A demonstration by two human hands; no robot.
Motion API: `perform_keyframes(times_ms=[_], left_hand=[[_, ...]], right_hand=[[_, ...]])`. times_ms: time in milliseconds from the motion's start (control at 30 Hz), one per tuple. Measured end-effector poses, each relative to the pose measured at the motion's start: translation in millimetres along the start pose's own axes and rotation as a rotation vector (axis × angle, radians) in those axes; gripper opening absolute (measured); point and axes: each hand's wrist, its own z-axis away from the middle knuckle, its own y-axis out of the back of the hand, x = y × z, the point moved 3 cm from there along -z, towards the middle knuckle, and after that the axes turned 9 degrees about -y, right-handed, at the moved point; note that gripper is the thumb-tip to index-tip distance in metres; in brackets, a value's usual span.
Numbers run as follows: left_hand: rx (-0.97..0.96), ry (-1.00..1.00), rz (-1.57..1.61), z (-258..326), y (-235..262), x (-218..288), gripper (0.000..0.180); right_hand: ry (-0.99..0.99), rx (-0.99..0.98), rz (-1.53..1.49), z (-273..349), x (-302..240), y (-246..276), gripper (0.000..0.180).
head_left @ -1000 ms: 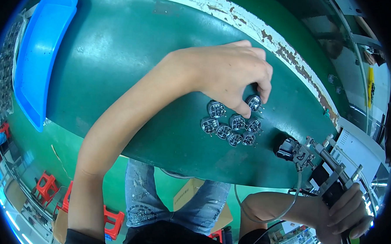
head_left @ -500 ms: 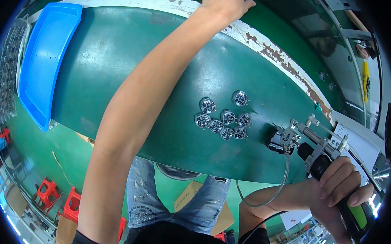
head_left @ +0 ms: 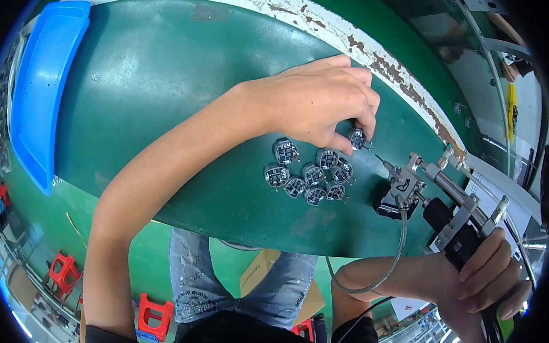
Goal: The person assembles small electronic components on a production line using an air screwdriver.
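Note:
My left hand (head_left: 317,100) reaches across the green table (head_left: 167,93) and pinches one small round metal part (head_left: 356,138) between thumb and fingers, just right of a cluster of several like parts (head_left: 308,173). My right hand (head_left: 487,276) grips the dark handle of a hand-held tool (head_left: 450,210) at the table's right edge. The tool's pointed tip (head_left: 382,161) aims left toward the held part, a short gap away. A thin cable (head_left: 393,262) hangs from the tool.
A blue plastic tray (head_left: 42,81) lies along the table's left end. The table's far edge is chipped white paint (head_left: 330,24). Below the table are my jeans-clad legs (head_left: 196,278), a cardboard box (head_left: 261,272) and red stools (head_left: 62,272) on the green floor.
My left hand, stretched past the table's far edge half a second ago, has come back down onto a part beside the cluster. The tool has swung in closer to the parts.

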Motion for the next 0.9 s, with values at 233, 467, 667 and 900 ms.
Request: perform_keyframes(times_ms=[233, 467, 667, 900], left_hand=[[0.022, -0.007, 0.026, 4.7, -2.8, -2.1, 0.028], [0.054, -0.016, 0.019, 1.2, -4.6, 0.1, 0.025], [0.078, -0.03, -0.004, 7.5, -4.5, -1.4, 0.022], [0.096, -0.059, -0.003, 0.8, -5.1, -1.5, 0.025]], right_hand=[[-0.169, -0.293, 0.184, -6.3, 8.2, -18.5, 0.042], [-0.082, -0.21, 0.185, -9.7, -3.5, -22.0, 0.026], [-0.225, -0.217, 0.182, -6.2, -44.2, 8.2, 0.045], [-0.199, -0.351, -0.025, -8.7, -32.9, 2.6, 0.05]])
